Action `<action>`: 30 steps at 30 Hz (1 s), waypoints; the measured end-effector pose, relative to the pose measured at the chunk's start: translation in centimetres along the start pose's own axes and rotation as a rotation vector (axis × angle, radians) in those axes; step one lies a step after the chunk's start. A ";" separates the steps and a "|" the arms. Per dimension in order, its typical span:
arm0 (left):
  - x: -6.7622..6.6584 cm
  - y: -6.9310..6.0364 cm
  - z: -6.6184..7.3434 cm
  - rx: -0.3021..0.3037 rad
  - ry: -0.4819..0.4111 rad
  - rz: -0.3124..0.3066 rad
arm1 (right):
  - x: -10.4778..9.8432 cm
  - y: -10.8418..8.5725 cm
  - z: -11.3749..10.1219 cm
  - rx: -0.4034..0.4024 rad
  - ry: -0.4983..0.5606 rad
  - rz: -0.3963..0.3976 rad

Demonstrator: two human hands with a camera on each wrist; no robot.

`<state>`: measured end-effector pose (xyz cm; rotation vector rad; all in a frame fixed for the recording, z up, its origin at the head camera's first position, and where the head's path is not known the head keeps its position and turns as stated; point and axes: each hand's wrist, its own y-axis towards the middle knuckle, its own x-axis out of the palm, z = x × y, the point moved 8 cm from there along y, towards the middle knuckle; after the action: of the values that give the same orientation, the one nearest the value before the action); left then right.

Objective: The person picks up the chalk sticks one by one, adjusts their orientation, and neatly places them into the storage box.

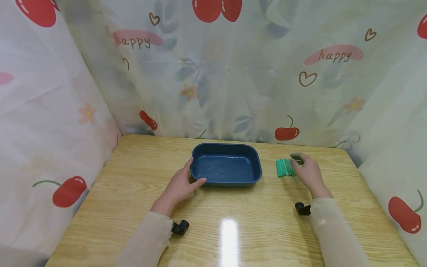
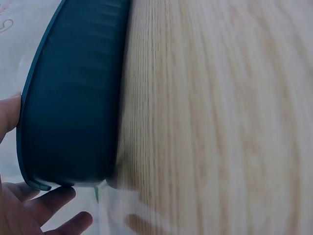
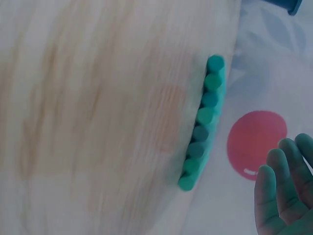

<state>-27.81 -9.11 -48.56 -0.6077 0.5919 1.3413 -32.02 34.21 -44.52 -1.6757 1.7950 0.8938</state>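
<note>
A dark blue rectangular tray (image 1: pixel 226 184) stands on the wooden table, its inside bare. At its left end my left hand (image 1: pixel 178 187) touches the rim, thumb at the front corner and fingers along the side; the left wrist view shows the hand (image 2: pixel 29 208) against the tray's outer wall (image 2: pixel 73 98). Several green sticks (image 1: pixel 283 168) lie side by side in a row right of the tray. My right hand (image 1: pixel 308 172) is over the row's right end in the head view. In the right wrist view its fingers (image 3: pixel 288 186) are extended, apart from the sticks (image 3: pixel 204 116).
The wooden table (image 1: pixel 133 185) reaches back to a patterned curtain (image 1: pixel 227 74) with cherries and hearts, which also hangs at both sides. Black wrist devices sit by the left sleeve (image 1: pixel 146 237) and the right sleeve (image 1: pixel 335 230).
</note>
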 end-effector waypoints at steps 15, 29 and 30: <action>0.0 0.1 -0.5 -0.011 -0.013 -0.017 | -0.3 1.7 2.7 0.014 -0.078 -0.109; 0.2 0.2 -0.4 -0.007 -0.017 -0.016 | 0.3 3.0 4.7 0.051 -0.114 -0.195; 0.2 0.2 -0.4 -0.009 -0.020 -0.016 | 0.3 3.1 4.9 0.054 -0.116 -0.200</action>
<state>-27.96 -9.21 -49.02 -0.6049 0.5637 1.3341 -35.47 37.75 -47.57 -1.6983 1.5315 0.8292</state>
